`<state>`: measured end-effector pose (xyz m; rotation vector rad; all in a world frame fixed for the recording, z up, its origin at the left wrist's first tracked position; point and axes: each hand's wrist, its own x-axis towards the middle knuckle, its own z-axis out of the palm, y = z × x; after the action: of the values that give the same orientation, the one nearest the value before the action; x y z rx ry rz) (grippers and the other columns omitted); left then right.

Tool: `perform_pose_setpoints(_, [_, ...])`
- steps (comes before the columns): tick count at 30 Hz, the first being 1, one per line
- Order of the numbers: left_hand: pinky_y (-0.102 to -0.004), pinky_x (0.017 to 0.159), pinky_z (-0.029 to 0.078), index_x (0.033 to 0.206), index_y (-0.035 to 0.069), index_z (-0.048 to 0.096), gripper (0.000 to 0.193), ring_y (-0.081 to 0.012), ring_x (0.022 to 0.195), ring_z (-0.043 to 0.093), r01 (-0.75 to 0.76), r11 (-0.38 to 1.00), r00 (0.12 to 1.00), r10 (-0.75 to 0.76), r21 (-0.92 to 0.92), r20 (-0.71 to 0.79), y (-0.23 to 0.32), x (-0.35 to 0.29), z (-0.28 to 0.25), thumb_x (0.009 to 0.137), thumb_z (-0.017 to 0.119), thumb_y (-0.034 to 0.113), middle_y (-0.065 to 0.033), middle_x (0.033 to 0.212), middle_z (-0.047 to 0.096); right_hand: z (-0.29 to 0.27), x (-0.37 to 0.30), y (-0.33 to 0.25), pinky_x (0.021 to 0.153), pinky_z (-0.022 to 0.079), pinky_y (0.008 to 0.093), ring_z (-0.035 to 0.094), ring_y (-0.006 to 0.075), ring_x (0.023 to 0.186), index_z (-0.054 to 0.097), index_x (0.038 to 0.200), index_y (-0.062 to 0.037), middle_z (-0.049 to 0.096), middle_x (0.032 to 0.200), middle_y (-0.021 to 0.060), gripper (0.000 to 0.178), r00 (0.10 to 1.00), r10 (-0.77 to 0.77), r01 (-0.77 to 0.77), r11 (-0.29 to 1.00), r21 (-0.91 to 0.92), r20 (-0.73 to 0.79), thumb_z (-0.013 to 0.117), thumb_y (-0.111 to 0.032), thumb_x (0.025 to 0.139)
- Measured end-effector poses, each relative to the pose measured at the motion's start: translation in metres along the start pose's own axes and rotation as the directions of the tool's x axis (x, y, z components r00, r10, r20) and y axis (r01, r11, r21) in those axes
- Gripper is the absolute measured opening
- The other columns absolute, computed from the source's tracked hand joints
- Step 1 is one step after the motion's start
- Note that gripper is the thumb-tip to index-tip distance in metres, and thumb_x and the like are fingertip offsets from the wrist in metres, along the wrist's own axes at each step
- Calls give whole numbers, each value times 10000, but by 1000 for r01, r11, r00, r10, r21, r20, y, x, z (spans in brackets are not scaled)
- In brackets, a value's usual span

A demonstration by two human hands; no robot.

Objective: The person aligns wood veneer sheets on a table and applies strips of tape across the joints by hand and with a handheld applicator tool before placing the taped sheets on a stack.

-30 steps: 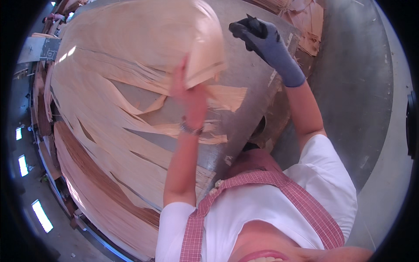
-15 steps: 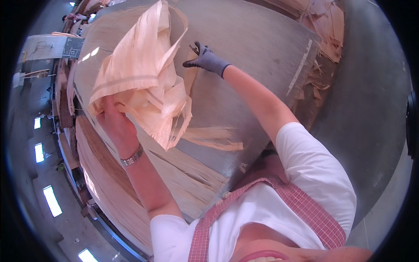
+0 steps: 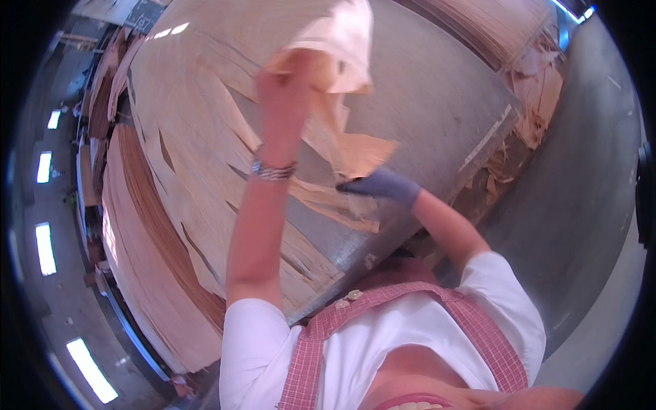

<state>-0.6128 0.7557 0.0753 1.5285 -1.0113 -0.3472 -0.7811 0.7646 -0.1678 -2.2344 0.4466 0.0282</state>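
My bare left hand point(image 3: 285, 99), with a metal band at the wrist, is closed around a crumpled pale sheet of wood veneer point(image 3: 345, 41) raised above the table. A narrower part of the veneer hangs down from it toward my right hand. My right hand point(image 3: 383, 187), in a grey glove with dark fingertips, has its fingers together at the lower end of a veneer strip point(image 3: 365, 154). Motion blurs both hands somewhat. Below them, torn veneer strips point(image 3: 328, 203) lie on the grey tabletop point(image 3: 437, 102).
Split veneer sheets point(image 3: 198, 130) cover the table's left side. Beyond its left edge lies a stack of veneer point(image 3: 147, 260). Veneer scraps point(image 3: 536, 102) and a further stack point(image 3: 492, 24) lie past the right edge, beside grey floor point(image 3: 567, 150).
My left hand has moved right and farther away, carrying the bunched veneer. My right hand has come nearer, from open above the bare tabletop to closed at the hanging strip. The view has shifted.
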Motion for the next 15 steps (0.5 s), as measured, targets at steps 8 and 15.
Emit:
perform_pose_setpoints(8, [-394,1128,331,1421,50,447,725,-279,1380,400,-290,955,843,229,53,487,8,-78,21,812,789,245,-192,1454,442,-12,-81,-90,666,485,236,580,71,759,641,1133,-22,649,904,16,352,940,273,-230,59,971,206,671,-319,946])
perform_pose_setpoints(15, [-367,950,454,1261,-31,510,592,-233,1098,528,514,809,840,-407,286,-359,-168,-225,-93,839,765,297,-174,1219,525,-26,-103,-101,688,524,260,663,127,782,645,1097,-32,678,916,44,340,836,343,-437,-56,898,428,707,-302,900])
